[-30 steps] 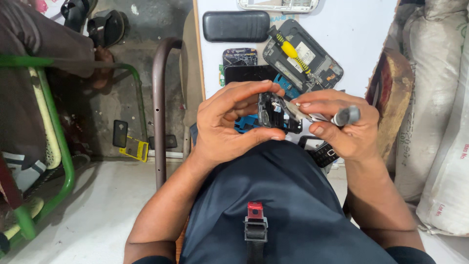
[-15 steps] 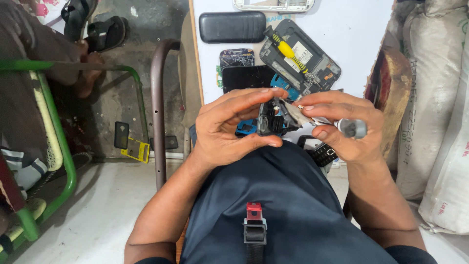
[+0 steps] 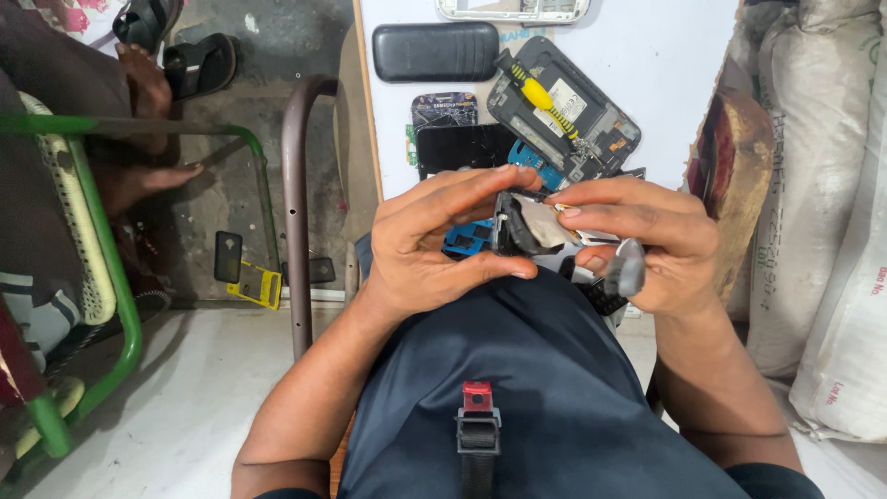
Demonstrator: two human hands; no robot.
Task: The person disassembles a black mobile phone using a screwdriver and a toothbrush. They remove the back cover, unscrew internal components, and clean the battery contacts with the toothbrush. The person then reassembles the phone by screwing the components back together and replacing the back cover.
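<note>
The left hand (image 3: 434, 240) grips a small dark phone part (image 3: 516, 226) above the lap, thumb below and fingers curled over its top edge, clamped on it; the right hand (image 3: 647, 236) meets it from the right, forefinger and thumb pinched on a pale strip at the part's face, while the lower fingers are closed around a grey-handled tool (image 3: 628, 268); on the white table (image 3: 665, 55) just beyond lie an opened phone body (image 3: 591, 129) with a yellow screwdriver (image 3: 540, 97) across it, a cracked black screen (image 3: 462, 148) and, farther off, a dark case (image 3: 434, 51); far left stands a green chair frame (image 3: 102, 277).
</note>
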